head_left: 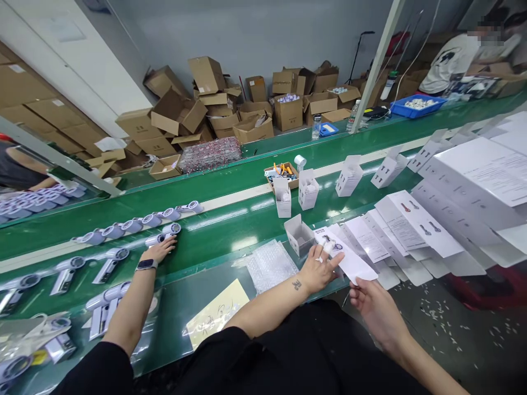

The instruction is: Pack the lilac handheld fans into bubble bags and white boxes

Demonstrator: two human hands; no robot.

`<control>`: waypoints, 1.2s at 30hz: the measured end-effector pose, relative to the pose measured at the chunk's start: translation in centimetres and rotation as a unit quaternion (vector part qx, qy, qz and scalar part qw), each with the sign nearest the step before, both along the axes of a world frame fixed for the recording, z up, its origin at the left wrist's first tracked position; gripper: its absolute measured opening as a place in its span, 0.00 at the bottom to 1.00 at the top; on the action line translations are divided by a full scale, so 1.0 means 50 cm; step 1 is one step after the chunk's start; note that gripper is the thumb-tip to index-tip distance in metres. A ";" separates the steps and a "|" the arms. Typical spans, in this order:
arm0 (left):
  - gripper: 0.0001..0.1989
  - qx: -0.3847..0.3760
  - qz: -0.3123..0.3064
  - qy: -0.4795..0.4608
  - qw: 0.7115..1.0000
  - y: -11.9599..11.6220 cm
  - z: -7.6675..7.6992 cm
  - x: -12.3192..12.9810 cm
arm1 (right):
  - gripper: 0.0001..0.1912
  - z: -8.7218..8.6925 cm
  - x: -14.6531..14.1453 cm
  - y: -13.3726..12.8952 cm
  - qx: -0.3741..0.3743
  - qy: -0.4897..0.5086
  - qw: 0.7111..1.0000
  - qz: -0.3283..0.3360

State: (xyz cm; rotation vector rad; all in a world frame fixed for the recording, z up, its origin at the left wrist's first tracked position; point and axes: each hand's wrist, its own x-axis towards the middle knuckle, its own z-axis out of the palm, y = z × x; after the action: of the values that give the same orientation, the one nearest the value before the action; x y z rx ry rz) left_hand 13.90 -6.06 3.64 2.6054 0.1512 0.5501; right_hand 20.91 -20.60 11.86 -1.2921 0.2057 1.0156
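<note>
My left hand, with a ring and a white wrapping on one finger, lies with spread fingers over a white printed carton. Its fingertips touch the carton's left part. Thumb and fingers of my right hand pinch the carton's lower right end. Just left of the carton, an open white box stands upright on the green surface. Overlapping white cartons lie to the right. Clear bubble bags lie left of my left hand.
At left, a co-worker's watch-wearing hand touches a white device; more devices lie around it. Filled white boxes stand along the belt. Beyond are a tool tray, a blue tray and brown cartons.
</note>
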 end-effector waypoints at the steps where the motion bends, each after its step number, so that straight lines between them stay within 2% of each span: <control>1: 0.29 -0.004 -0.011 -0.007 1.000 0.010 0.001 0.003 | 0.12 0.012 -0.004 0.001 0.009 -0.001 1.000 0.013; 4: 0.28 -0.050 -0.041 -0.022 0.998 0.024 0.011 -0.002 | 0.15 0.030 0.001 -0.001 0.045 -0.009 0.996 0.072; 6: 0.30 -0.099 -0.038 -0.040 0.994 0.019 0.014 -0.008 | 0.17 0.022 0.015 -0.009 0.053 -0.062 0.993 0.090; 8: 0.34 -0.147 -0.013 -0.072 0.986 0.011 0.014 -0.011 | 0.23 -0.002 0.033 -0.017 0.011 -0.181 0.982 0.060; 10: 0.38 -0.189 0.009 -0.087 0.978 0.008 0.015 -0.010 | 0.36 -0.037 0.048 -0.018 -0.046 -0.316 0.947 0.035; 13: 0.43 -0.238 -0.010 -0.030 0.971 0.014 0.023 -0.012 | 0.54 -0.088 0.055 0.003 -0.094 -0.407 0.903 0.104; 15: 0.39 -0.243 -0.025 0.016 0.970 0.022 0.027 -0.025 | 0.56 -0.116 0.053 0.027 -0.117 -0.415 0.890 0.152; 17: 0.28 -0.201 0.003 0.022 0.979 0.031 0.027 -0.051 | 0.54 -0.140 0.051 0.048 -0.138 -0.420 0.883 0.159; 19: 0.20 -0.117 0.086 -0.001 0.989 0.043 0.022 -0.079 | 0.51 -0.163 0.051 0.065 -0.144 -0.430 0.879 0.148; 21: 0.18 -0.021 0.186 -0.008 0.982 0.062 0.014 -0.099 | 0.51 -0.184 0.055 0.082 -0.160 -0.434 0.876 0.136; 23: 0.15 0.048 0.247 0.018 0.968 0.086 0.007 -0.105 | 0.51 -0.201 0.063 0.106 -0.176 -0.444 0.870 0.124; 26: 0.05 0.100 0.273 0.050 0.955 0.119 -0.005 -0.096 | 0.48 -0.215 0.078 0.159 -0.174 -0.493 0.846 0.106; 29: 0.06 0.128 0.277 0.034 0.952 0.139 -0.018 -0.084 | 0.45 -0.222 0.096 0.222 -0.160 -0.548 0.812 0.123; 31: 0.07 0.139 0.271 0.018 0.952 0.144 -0.027 -0.074 | 0.46 -0.226 0.106 0.254 -0.155 -0.562 0.802 0.134; 34: 0.07 0.149 0.273 -0.001 0.951 0.143 -0.033 -0.054 | 0.48 -0.228 0.116 0.272 -0.137 -0.563 0.799 0.157; 36: 0.07 0.154 0.271 0.004 0.950 0.139 -0.030 -0.041 | 0.52 -0.217 0.123 0.258 -0.121 -0.563 0.797 0.185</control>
State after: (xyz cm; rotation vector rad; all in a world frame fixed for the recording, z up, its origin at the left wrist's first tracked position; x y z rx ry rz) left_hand 11.84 0.90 2.16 2.8632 0.8667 0.8021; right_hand 27.05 -7.72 1.01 -2.0161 -0.8936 0.3739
